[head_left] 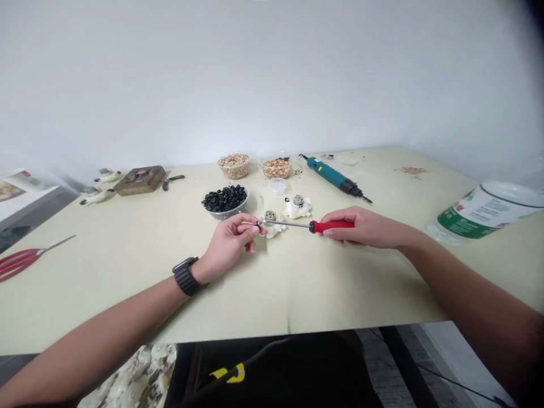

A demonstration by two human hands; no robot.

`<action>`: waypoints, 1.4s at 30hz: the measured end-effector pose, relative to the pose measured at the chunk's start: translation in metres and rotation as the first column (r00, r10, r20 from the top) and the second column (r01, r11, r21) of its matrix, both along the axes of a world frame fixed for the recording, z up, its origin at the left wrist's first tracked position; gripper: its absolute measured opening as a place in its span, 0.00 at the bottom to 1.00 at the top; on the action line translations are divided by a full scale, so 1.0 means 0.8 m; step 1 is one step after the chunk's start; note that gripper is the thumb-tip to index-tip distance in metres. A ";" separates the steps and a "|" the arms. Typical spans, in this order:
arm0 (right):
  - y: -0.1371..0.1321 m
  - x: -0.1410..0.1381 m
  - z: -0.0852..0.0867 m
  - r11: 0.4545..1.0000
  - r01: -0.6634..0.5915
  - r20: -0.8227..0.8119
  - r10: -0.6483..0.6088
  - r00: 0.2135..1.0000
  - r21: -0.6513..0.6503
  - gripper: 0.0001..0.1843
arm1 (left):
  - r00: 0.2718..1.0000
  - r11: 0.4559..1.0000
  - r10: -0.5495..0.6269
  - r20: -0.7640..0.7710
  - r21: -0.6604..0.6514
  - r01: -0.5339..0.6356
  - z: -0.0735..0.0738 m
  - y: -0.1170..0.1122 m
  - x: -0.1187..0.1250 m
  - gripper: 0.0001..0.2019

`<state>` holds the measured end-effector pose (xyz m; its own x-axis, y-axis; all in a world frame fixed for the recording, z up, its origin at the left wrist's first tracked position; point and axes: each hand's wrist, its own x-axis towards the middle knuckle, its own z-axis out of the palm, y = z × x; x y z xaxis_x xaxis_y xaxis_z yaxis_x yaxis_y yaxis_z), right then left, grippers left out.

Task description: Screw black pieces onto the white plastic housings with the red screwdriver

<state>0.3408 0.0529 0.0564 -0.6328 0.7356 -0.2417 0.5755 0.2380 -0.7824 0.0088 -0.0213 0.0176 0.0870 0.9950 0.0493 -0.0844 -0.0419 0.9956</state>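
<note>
In my right hand [361, 226] is a screwdriver [329, 226] with a red handle, its shaft pointing left. The tip reaches the fingers of my left hand [232, 241], which pinch a small black part [258, 225]. Just behind the fingertips lies a white plastic part with a round metal piece [270, 216] on it, partly hidden by the shaft and fingers. A similar white part [298, 206] sits a little farther back. Close to my left hand stands a clear bowl of black pieces [225, 199].
Two clear tubs of small tan pieces [233, 165] and orange-brown pieces [276, 168] stand at the back. A teal electric screwdriver [334, 177] lies right of them. Red-handled scissors [21, 263] are at left, near a worn block [140, 180]. A large labelled plastic container [484, 212] lies at right.
</note>
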 end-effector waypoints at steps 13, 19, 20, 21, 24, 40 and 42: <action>0.003 -0.001 -0.006 0.999 -0.053 0.026 0.052 0.998 0.014 0.27 | 1.000 0.999 -0.023 -0.011 0.021 0.024 0.000 -0.001 0.001 0.25; 0.001 -0.002 -0.003 0.999 -0.039 0.028 0.039 0.999 0.002 0.28 | 0.998 0.996 -0.006 -0.070 0.090 0.012 0.003 -0.003 -0.001 0.20; 0.000 -0.002 -0.003 0.999 -0.041 0.027 0.041 0.999 0.001 0.28 | 0.997 0.995 -0.003 -0.073 0.103 0.011 0.003 -0.003 -0.001 0.20; 0.000 -0.003 -0.002 0.999 -0.041 0.026 0.041 0.999 0.001 0.28 | 0.997 0.994 -0.001 -0.072 0.113 0.009 0.004 -0.004 -0.001 0.19; -0.001 -0.004 -0.002 0.999 -0.037 0.027 0.037 0.999 0.003 0.29 | 0.998 0.992 0.005 -0.068 0.125 0.003 0.004 -0.004 -0.001 0.19; -0.002 -0.007 -0.005 1.000 -0.027 0.024 0.028 0.999 -0.007 0.28 | 0.991 0.988 0.078 -0.107 0.139 -0.062 -0.003 0.002 -0.002 0.14; -0.003 -0.007 -0.005 1.000 -0.025 0.019 0.025 1.000 -0.013 0.27 | 0.992 0.989 0.074 -0.100 0.134 -0.060 -0.002 0.003 -0.002 0.14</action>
<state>0.3352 0.0507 0.0525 -0.6462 0.7164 -0.2630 0.5843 0.2427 -0.7744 0.0073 -0.0193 0.0157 0.0317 0.9845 0.1727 0.0274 -0.1736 0.9844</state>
